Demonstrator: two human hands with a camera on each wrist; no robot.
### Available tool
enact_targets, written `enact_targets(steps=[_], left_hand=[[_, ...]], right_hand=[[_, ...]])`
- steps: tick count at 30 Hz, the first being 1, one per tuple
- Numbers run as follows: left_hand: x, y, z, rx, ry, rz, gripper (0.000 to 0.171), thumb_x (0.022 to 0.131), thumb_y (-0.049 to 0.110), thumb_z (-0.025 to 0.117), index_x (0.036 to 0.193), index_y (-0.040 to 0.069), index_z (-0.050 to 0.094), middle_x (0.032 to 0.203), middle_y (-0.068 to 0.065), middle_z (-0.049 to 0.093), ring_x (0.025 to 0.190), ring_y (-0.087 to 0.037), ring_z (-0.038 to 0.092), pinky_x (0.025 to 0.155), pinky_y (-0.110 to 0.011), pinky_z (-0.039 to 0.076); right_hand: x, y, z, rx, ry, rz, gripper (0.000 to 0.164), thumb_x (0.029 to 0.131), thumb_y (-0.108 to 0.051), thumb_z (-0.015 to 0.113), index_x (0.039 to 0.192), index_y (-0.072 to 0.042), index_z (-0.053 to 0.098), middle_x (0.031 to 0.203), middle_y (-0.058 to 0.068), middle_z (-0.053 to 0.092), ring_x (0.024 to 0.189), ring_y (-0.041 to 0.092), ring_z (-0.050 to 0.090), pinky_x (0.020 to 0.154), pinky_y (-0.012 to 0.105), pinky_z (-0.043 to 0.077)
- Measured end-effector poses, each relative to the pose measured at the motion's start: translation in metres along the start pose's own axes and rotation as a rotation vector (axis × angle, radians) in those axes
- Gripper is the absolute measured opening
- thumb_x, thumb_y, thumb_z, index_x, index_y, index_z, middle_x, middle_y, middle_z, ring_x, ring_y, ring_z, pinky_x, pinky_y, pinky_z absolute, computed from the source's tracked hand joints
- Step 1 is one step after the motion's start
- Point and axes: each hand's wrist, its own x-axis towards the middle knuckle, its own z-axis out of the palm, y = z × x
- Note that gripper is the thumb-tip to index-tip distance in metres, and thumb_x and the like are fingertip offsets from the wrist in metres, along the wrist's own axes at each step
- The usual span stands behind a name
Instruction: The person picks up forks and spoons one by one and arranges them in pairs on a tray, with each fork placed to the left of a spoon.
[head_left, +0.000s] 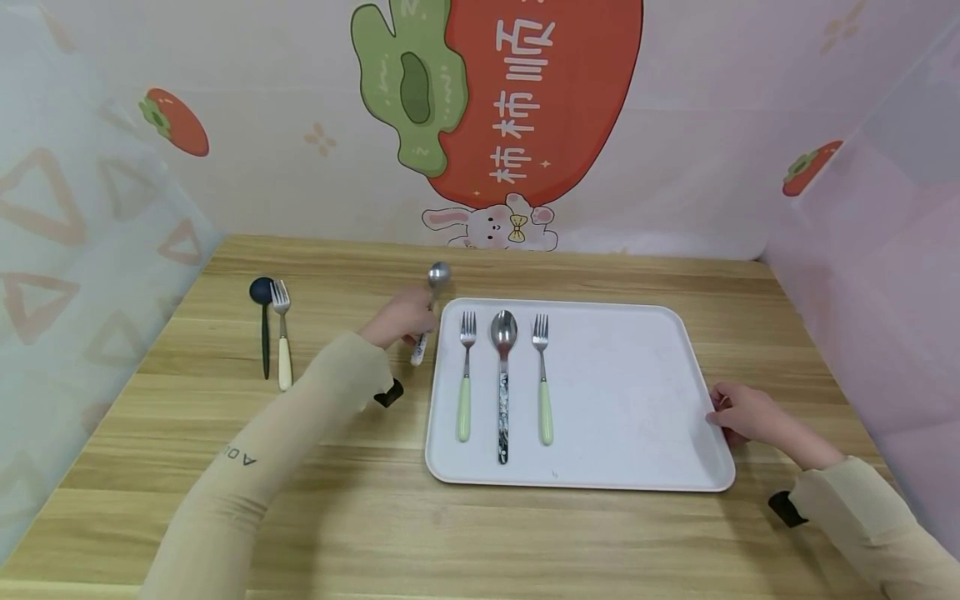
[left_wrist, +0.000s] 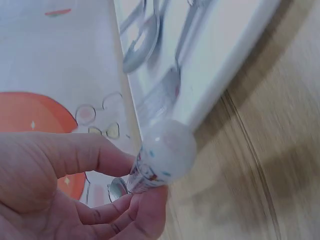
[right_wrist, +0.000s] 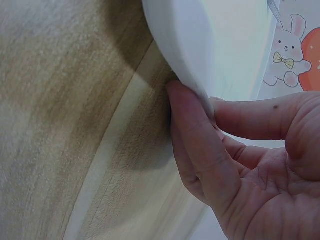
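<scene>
My left hand (head_left: 402,317) pinches a small spoon (head_left: 438,273) with a white patterned handle, just off the left edge of the white tray (head_left: 622,400). In the left wrist view, thumb and fingers grip the rounded white handle (left_wrist: 167,152), which points at the camera. On the tray's left half lie a fork (head_left: 464,408) with a green handle, a large spoon (head_left: 503,400) with a black-and-white handle, and a second green-handled fork (head_left: 545,408), side by side. My right hand (head_left: 753,414) holds the tray's right rim, thumb on top and fingers below in the right wrist view (right_wrist: 215,145).
At the left of the wooden table (head_left: 360,533) lie a black ladle-like spoon (head_left: 265,333) and a fork (head_left: 283,358) with a cream handle. Patterned wall coverings (head_left: 262,192) stand along the table's back and both sides.
</scene>
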Motion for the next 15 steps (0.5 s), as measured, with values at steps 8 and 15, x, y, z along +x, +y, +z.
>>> enact_targets(steps=[8, 15], left_hand=[[-0.012, 0.022, 0.014, 0.004, -0.040, 0.065, 0.021, 0.080, -0.001, 0.054, 0.100, -0.002, 0.052, 0.088, -0.013, 0.055, 0.069, -0.023, 0.057, 0.058, -0.032, 0.053], [-0.021, 0.041, 0.025, 0.079, -0.063, 0.136, 0.026, 0.078, 0.000, 0.057, 0.103, -0.003, 0.052, 0.085, -0.012, 0.055, 0.062, -0.018, 0.052, 0.048, -0.023, 0.047]], right_hand=[[0.000, 0.001, 0.001, 0.011, 0.002, -0.002, 0.013, 0.082, -0.005, 0.056, 0.085, 0.004, 0.047, 0.078, 0.012, 0.055, 0.058, 0.015, 0.058, 0.052, 0.031, 0.051], [0.001, 0.002, 0.001, 0.018, 0.009, -0.008, 0.013, 0.081, -0.005, 0.056, 0.085, 0.004, 0.047, 0.078, 0.012, 0.054, 0.058, 0.015, 0.057, 0.052, 0.031, 0.051]])
